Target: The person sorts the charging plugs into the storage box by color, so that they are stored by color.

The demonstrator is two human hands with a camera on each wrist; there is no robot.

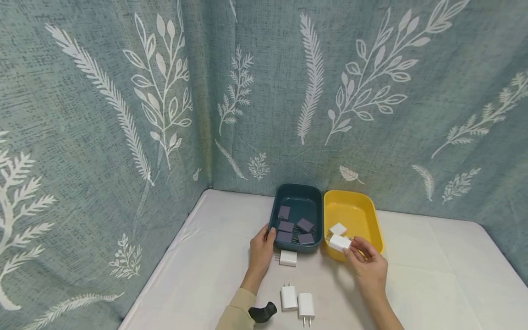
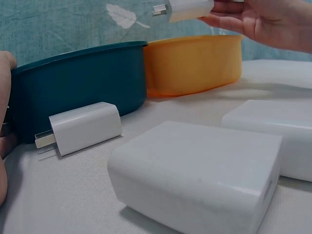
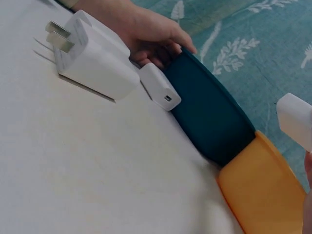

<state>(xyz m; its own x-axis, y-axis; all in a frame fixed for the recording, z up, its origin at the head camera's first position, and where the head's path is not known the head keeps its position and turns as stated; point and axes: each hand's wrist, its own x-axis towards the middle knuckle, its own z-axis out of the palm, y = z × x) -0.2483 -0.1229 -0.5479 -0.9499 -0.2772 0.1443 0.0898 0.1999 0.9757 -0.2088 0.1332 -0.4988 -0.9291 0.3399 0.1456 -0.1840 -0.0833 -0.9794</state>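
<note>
My right hand (image 1: 369,266) pinches a white USB charger (image 1: 340,243) between thumb and fingers, over the near end of the yellow bin (image 1: 373,215). Another white charger (image 1: 338,228) lies in that bin. At the near left corner of the dark blue bin (image 1: 305,249), my left hand (image 1: 261,250) grips the wall, thumb over the rim and fingers curled low on the outside. Several dark purple chargers (image 1: 305,224) lie inside the blue bin. Right in front of it, a white charger (image 3: 160,87) rests on its side with prongs pointing left.
Two more white chargers, one with prongs away (image 1: 288,298) and one with prongs toward me (image 1: 306,306), lie side by side on the white-covered table (image 1: 425,275). A black strap piece (image 1: 262,312) sits at my left wrist. A patterned curtain (image 1: 264,91) hangs behind both bins.
</note>
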